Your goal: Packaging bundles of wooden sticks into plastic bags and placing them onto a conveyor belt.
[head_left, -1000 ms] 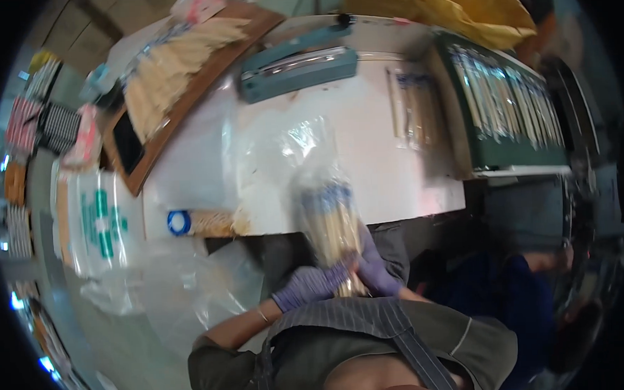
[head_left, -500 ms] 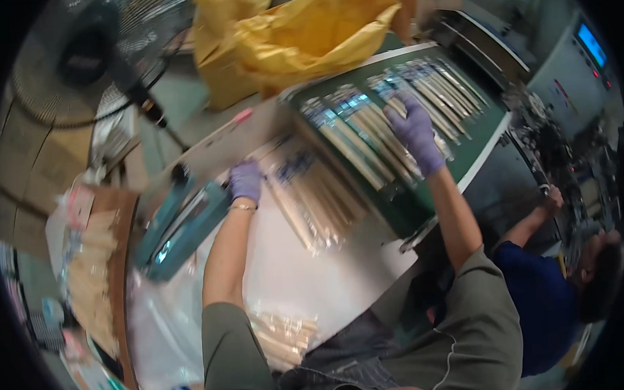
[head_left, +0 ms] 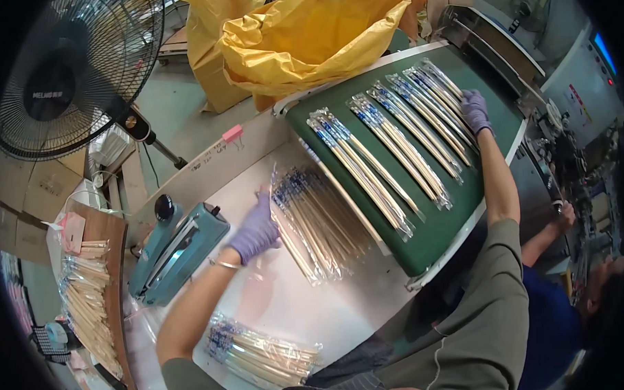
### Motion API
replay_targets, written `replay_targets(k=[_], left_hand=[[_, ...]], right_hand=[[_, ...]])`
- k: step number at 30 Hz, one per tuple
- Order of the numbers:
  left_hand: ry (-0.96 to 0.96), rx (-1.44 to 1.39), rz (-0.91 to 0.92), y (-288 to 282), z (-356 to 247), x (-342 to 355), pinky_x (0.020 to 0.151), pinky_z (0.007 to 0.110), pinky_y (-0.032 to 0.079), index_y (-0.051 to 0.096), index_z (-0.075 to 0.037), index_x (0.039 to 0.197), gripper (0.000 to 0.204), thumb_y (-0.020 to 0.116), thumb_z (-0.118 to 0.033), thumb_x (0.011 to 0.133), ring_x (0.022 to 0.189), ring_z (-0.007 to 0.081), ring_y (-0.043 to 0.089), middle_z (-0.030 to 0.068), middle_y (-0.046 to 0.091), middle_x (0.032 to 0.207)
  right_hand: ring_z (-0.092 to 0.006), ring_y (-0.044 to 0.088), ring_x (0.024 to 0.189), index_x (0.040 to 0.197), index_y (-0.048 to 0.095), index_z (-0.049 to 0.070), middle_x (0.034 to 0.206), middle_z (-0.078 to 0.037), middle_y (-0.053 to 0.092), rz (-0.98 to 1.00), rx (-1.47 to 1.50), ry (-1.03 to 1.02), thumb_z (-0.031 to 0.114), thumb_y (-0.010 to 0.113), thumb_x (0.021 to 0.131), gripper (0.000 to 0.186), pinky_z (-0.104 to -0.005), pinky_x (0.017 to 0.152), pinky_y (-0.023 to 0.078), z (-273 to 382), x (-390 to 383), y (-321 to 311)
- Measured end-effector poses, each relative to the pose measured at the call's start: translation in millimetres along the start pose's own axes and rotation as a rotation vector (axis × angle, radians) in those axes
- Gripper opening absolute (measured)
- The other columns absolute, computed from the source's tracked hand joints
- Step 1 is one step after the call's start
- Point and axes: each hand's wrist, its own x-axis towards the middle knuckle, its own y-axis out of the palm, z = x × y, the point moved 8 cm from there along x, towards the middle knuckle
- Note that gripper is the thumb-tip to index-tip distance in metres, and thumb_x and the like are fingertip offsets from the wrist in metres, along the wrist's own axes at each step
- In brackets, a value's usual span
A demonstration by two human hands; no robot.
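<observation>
Wrapped chopsticks with blue-patterned ends lie in slanting rows [head_left: 393, 151] on a green conveyor belt [head_left: 437, 228]. My right hand [head_left: 477, 112], in a purple glove, rests at the far right of these rows, its bent fingers against the outermost wrapped chopsticks [head_left: 445, 84]; it does not grip them. Below the belt's left side, a pile of wrapped chopsticks [head_left: 313, 219] lies on the white table [head_left: 343, 300]. Alongside the pile's left edge is my gloved left hand [head_left: 256, 230], open, thumb apart and fingers partly hidden. Another bundle of wrapped chopsticks [head_left: 262, 351] lies near my body.
A teal hand-lever sealer [head_left: 180, 251] stands left of my left hand. Further left, a brown board [head_left: 119, 291] holds more chopsticks [head_left: 89, 306]. Beyond are a fan [head_left: 67, 80] and a yellow sack [head_left: 307, 47]. At right, a co-worker's hand [head_left: 566, 217] is near machinery.
My right hand has moved right across the belt to the last row. My left hand has come nearer, down beside the table pile. The view has shifted and sharpened.
</observation>
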Motion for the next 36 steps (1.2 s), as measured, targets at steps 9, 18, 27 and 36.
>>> replay_targets(k=[9, 18, 27, 36], left_hand=[[-0.086, -1.692, -0.542, 84, 28, -41, 0.101, 0.029, 0.019, 0.011, -0.006, 0.135, 0.076, 0.035, -0.055, 0.083, 0.126, 0.0239, 0.021, 0.0097, 0.019, 0.138], [-0.358, -0.834, -0.735, 61, 47, -59, 0.104, 0.035, 0.016, 0.007, 0.012, 0.128, 0.124, 0.074, -0.055, 0.048, 0.124, 0.0355, 0.022, 0.0307, 0.020, 0.130], [0.108, -1.404, -0.457, 64, 42, -119, 0.083, 0.027, 0.041, 0.047, -0.006, 0.111, 0.064, 0.079, -0.015, 0.056, 0.093, 0.0129, 0.050, 0.0010, 0.054, 0.102], [0.709, -1.082, -0.712, -55, -46, -208, 0.097, 0.033, 0.031, 0.029, -0.004, 0.125, 0.102, 0.084, -0.028, 0.043, 0.113, 0.0203, 0.038, 0.0105, 0.044, 0.115]], right_hand=[[-0.0322, 0.050, 0.090, 0.094, 0.057, 0.005, 0.097, -0.017, 0.049, 0.216, 0.156, -0.353, 0.021, 0.048, 0.076, 0.025, -0.0399, 0.081, 0.042, 303, -213, -76], [-0.0333, 0.043, 0.108, 0.124, 0.039, 0.009, 0.117, -0.021, 0.044, 0.704, 0.698, 0.016, 0.054, 0.039, 0.081, 0.062, -0.0373, 0.094, 0.031, 354, -264, 102], [-0.0179, 0.058, 0.077, 0.102, 0.053, 0.002, 0.089, -0.009, 0.059, 1.456, 1.771, 0.338, 0.033, 0.061, 0.074, 0.043, -0.0306, 0.072, 0.048, 416, -411, 29], [-0.0181, 0.051, 0.097, 0.112, 0.045, 0.002, 0.104, -0.007, 0.054, 0.705, 1.866, -0.506, 0.026, 0.083, 0.048, 0.078, -0.0288, 0.086, 0.040, 400, -368, -171]])
